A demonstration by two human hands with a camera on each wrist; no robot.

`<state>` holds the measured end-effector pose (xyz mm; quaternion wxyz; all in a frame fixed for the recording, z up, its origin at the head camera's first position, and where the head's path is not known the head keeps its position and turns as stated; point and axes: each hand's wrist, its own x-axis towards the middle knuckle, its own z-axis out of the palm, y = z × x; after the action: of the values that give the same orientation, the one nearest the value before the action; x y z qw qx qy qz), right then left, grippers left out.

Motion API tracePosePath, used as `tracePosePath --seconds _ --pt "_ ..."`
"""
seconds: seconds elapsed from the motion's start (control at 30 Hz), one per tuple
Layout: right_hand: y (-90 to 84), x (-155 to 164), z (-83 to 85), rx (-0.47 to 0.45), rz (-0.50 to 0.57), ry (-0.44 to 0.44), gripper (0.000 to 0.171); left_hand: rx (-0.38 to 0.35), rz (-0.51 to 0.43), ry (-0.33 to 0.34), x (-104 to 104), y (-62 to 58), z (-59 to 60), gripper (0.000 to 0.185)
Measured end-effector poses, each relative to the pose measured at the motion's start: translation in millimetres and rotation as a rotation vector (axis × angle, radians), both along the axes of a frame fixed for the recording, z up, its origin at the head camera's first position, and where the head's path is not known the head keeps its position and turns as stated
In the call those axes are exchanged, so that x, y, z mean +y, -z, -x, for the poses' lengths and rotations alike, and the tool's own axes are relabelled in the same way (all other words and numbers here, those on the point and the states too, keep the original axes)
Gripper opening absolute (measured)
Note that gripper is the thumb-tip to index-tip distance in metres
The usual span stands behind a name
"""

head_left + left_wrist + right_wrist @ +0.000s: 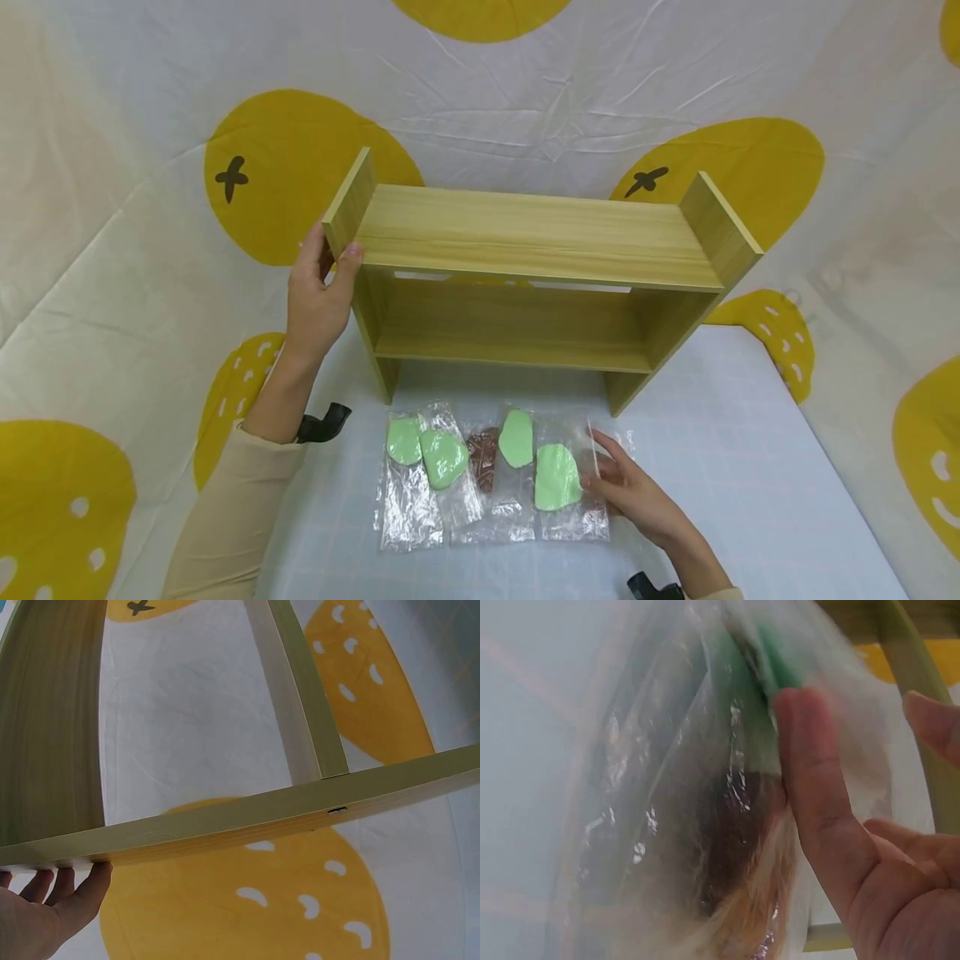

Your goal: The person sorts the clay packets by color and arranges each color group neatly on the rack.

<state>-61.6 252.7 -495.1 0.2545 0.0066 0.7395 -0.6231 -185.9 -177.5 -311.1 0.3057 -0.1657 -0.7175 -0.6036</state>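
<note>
My left hand (318, 304) grips the upper left side panel (349, 200) of a light wooden two-tier shelf (525, 237), with the thumb in front. In the left wrist view, the fingertips (94, 881) lie along the panel's edge. Flat clear plastic bags (412, 517) overlap in a row before the shelf. Green rounded pieces (557, 477) and a brown piece (483, 458) show through the plastic. At the row's right end is my right hand (637, 492), fingers loosely bent and spread; in the right wrist view one finger (814, 750) touches a bag (652, 802).
The shelf stands toward the back of a table with a pale checked cover (720, 467). White cloth printed with yellow shapes (315, 175) hangs behind it and on both sides. A black wrist mount (324, 423) sits at each wrist.
</note>
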Motion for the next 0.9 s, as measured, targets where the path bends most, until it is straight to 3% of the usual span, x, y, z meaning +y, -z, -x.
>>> tracePosePath --seconds 0.27,0.43,0.57,0.77,0.9 --pt "7.1 -3 -0.6 0.029 0.104 -0.013 0.070 -0.015 0.000 0.006 1 -1.3 -0.5 0.045" --pt "8.9 -8 -2.8 0.050 0.062 -0.010 0.066 -0.028 0.013 -0.002 0 -0.7 0.0 0.044" --pt "7.7 -13 -5.1 0.067 0.055 0.033 0.070 -0.028 0.017 -0.006 -1 -0.5 0.7 0.044" --pt "6.0 -16 -8.2 0.018 0.132 0.060 0.083 -0.032 0.016 -0.008 0 -0.1 0.0 0.042" --pt "6.2 -16 -10.2 0.011 0.128 0.066 0.087 -0.043 0.016 -0.017 -1 0.4 -0.9 0.041"
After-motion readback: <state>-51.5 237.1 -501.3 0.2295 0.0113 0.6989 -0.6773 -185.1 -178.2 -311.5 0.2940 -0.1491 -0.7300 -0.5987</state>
